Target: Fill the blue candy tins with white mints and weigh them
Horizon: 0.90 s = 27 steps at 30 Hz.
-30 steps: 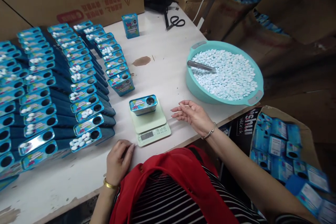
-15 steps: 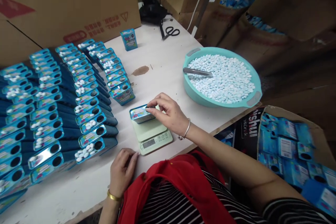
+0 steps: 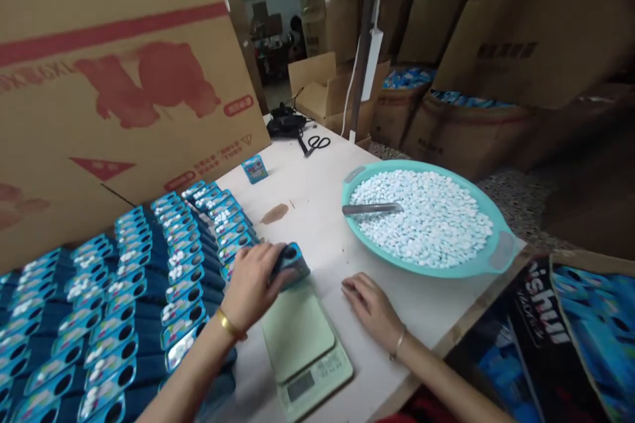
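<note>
The small blue tin [image 3: 292, 263] sits in the left hand [image 3: 253, 291], just past the far edge of the pale green scale [image 3: 305, 344] and right beside the near end of the rows of open tins [image 3: 149, 284] that fill the left side of the surface [image 3: 317, 211]. The fingers [image 3: 272, 272] are curled closed around the tin's near side, with its dark round opening facing up and away. To place it well, I judge the tin should stay level so nothing spills and go down snug against the last tin in the row without knocking the neighbours. The right hand [image 3: 371, 304] lies flat and empty on the surface, fingers loosely spread, to the right of the scale. Beyond it, toward the right edge, stands a teal basin [image 3: 499, 252] full of white candies [image 3: 426, 221] with a metal scoop [image 3: 371, 209] resting in them.
</note>
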Each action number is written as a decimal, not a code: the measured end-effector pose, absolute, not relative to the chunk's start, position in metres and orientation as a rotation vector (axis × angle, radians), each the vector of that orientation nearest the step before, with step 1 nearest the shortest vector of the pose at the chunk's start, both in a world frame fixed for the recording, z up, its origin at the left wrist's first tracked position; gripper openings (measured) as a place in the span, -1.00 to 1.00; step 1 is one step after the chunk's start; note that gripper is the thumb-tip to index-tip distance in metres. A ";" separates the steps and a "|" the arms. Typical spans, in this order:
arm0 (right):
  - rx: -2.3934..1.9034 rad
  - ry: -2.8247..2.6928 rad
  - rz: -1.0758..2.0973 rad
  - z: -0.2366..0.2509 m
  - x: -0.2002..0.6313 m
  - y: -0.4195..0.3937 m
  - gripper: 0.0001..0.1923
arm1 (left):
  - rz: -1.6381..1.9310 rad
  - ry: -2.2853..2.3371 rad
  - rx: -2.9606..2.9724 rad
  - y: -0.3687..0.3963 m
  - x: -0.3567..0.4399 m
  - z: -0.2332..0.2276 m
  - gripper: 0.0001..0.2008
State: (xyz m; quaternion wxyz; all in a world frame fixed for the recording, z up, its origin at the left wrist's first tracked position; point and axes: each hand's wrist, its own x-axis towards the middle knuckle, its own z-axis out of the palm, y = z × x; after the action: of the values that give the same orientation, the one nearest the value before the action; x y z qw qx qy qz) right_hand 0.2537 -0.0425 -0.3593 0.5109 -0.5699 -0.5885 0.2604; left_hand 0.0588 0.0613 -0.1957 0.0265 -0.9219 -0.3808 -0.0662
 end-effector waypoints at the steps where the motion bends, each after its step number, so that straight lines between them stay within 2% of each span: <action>1: -1.356 -1.421 0.594 -0.363 0.252 -0.043 -0.78 | -0.210 -1.208 -2.816 0.088 0.065 -0.193 -0.65; 8: -1.349 -1.420 0.396 -0.372 0.247 -0.040 -0.83 | -0.064 -1.574 -2.425 0.280 0.099 -0.198 -0.66; 11: -1.338 -1.429 0.321 -0.380 0.247 -0.036 -0.82 | 0.028 -1.702 -2.314 0.331 0.102 -0.207 -0.67; 14: -1.351 -1.420 0.345 -0.383 0.247 -0.037 -0.82 | 0.082 -1.762 -2.292 0.351 0.099 -0.210 -0.65; 18: -1.377 -1.409 0.464 -0.379 0.250 -0.041 -0.82 | -0.015 -1.655 -2.447 0.320 0.082 -0.189 -0.60; 20: -1.381 -1.416 0.489 -0.378 0.252 -0.042 -0.83 | -0.116 -1.474 -2.663 0.276 0.068 -0.172 -0.64; 22: -1.382 -1.430 0.500 -0.378 0.251 -0.043 -0.84 | -0.054 -1.291 -2.855 0.219 0.051 -0.162 -0.70; 27: -1.308 -1.482 0.512 -0.348 0.256 -0.052 -0.81 | 0.192 -1.181 -2.696 0.107 0.011 -0.187 -0.80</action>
State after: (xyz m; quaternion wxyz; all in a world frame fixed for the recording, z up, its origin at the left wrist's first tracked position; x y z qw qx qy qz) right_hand 0.2556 -0.0518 -0.3479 0.5226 -0.5460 -0.6190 0.2136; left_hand 0.0109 0.1069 -0.1873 0.0961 -0.9098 -0.3985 0.0649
